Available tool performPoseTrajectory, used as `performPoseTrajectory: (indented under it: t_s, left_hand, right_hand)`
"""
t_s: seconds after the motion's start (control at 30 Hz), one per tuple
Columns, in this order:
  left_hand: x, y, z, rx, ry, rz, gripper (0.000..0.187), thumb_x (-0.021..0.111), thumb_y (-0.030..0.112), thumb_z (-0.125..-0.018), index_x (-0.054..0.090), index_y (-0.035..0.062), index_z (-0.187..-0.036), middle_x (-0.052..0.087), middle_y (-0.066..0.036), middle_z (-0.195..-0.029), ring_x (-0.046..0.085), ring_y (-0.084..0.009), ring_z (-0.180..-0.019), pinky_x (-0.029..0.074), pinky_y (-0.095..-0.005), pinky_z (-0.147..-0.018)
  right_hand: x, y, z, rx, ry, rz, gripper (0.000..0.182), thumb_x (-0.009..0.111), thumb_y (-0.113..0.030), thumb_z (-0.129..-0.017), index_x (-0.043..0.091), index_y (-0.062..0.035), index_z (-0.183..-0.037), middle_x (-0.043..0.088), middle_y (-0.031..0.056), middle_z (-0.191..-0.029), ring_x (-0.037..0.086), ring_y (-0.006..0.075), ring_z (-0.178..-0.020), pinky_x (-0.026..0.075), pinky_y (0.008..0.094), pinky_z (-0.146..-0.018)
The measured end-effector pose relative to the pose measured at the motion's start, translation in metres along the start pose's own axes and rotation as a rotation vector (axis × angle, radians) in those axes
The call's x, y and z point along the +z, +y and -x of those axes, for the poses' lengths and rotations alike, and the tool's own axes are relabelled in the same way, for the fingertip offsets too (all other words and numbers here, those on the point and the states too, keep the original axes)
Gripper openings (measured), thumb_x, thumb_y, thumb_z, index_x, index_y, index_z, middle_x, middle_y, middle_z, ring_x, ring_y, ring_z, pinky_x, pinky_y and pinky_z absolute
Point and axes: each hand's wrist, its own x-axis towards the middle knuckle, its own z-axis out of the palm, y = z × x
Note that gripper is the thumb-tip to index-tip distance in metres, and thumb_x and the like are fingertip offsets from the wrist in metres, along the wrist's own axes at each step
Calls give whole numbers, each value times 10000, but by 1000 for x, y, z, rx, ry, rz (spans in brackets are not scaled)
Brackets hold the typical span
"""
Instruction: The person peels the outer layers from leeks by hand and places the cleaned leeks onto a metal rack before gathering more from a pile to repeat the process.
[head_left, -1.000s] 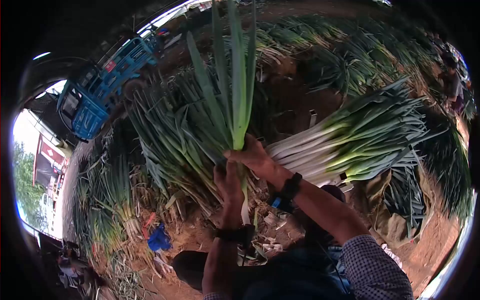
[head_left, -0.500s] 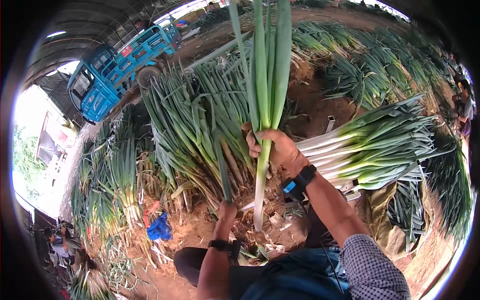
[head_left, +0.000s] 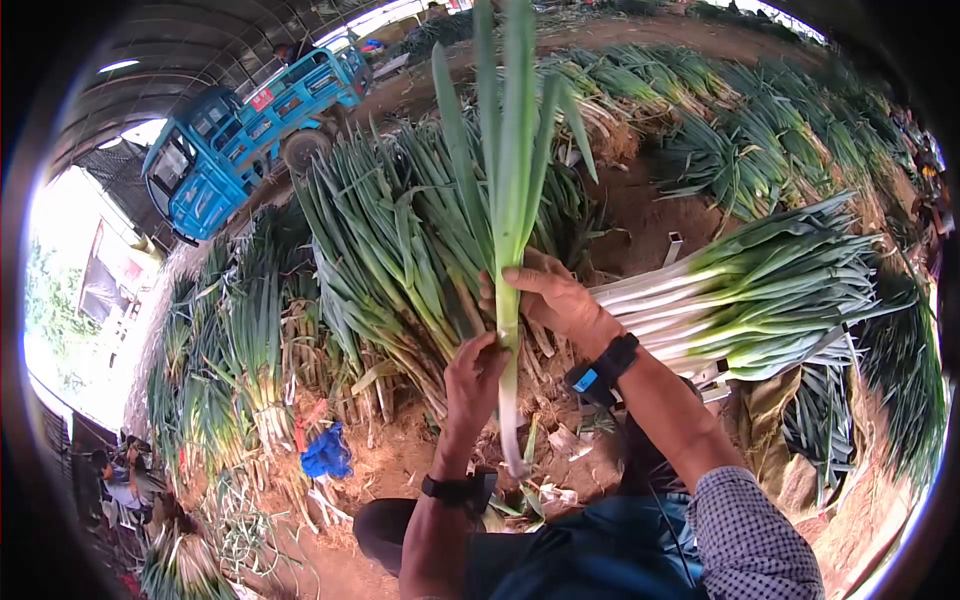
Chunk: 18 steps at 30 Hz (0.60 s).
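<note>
A leek stands almost upright in front of me, its green leaves reaching the top of the head view and its white root end hanging down. My right hand is closed around the stalk where green turns to white. Just below and to the left, my left hand is closed with its fingertips at the same stalk. Behind the hands a bunch of untrimmed leeks leans, with brownish outer leaves. To the right lies a stack of leeks with clean white stalks.
Metal frame ends show beside the stacked leeks, with a brown sack below. A blue plastic bag lies on the ground at left. More leeks line the left and the back right. A blue cargo tricycle stands behind.
My left hand has come up from low on the left, where a long green leaf showed at it, to the stalk. That leaf is gone from there. The leek has shifted slightly left.
</note>
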Motion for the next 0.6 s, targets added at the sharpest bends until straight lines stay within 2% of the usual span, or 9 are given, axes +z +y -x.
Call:
performPoseTrajectory:
  t_s: [0.03,0.07,0.13,0.2,0.3,0.37,0.43,0.57,0.6]
  left_hand:
    - [-2,1,-3,-21,-21,78,325,730,86,-892,646,-23,-1187,736,-139,-1042,706,-161,-878,569,-293,-763]
    - [2,5,-1,-19,-40,-47,333,717,82,-904,629,-43,-1200,738,-137,-1017,699,-143,-875,558,-271,-765]
    - [26,-14,5,-56,83,25,300,729,96,-897,630,-35,-1148,722,-103,-920,688,-142,-857,547,-273,-754]
    - [36,-23,12,-102,130,15,277,752,113,-876,630,-21,-1085,701,-92,-868,669,-145,-818,540,-291,-728]
    - [35,-21,9,-161,116,-67,270,780,130,-843,622,-11,-1009,676,-94,-856,640,-152,-764,525,-314,-688]
    - [30,-20,5,-202,57,-87,277,797,143,-823,618,-8,-972,670,-101,-876,623,-159,-733,513,-323,-665]
    - [29,-25,5,-79,48,-160,254,791,122,-823,624,-8,-964,666,-97,-887,624,-161,-754,510,-318,-676]
    - [33,-14,14,222,64,-293,173,749,61,-847,630,1,-957,678,-103,-926,633,-165,-848,506,-301,-736]
    - [33,-4,21,168,12,-231,151,732,43,-859,629,7,-964,683,-102,-944,632,-163,-876,503,-297,-748]
  right_hand:
    - [1,-2,-2,15,-15,12,319,722,-85,-881,590,7,-1157,672,124,-998,686,239,-914,584,399,-821]
    - [5,2,-2,-20,30,62,365,768,-101,-858,582,26,-1145,684,118,-988,695,225,-862,584,366,-789]
    - [-1,12,-3,-160,40,341,406,800,-93,-831,576,39,-1142,691,118,-976,698,213,-816,584,338,-758]
    - [-7,29,-11,-129,137,336,461,847,-85,-789,567,65,-1123,703,119,-941,695,187,-753,578,294,-696]
    - [-6,37,-10,-156,199,430,387,801,-87,-841,569,70,-1108,694,123,-969,695,177,-794,603,310,-681]
    - [3,27,-7,-110,255,525,403,809,-80,-827,555,79,-1097,699,148,-978,693,180,-737,596,298,-662]
    - [14,15,-1,-47,326,625,421,816,-80,-819,550,76,-1107,701,154,-979,694,186,-730,591,295,-649]
    - [-12,28,-15,-194,323,395,428,808,-85,-826,526,68,-1108,688,147,-972,694,197,-734,593,306,-655]
    - [-22,28,-19,-242,326,363,423,801,-79,-830,519,66,-1109,682,145,-978,694,200,-745,597,311,-661]
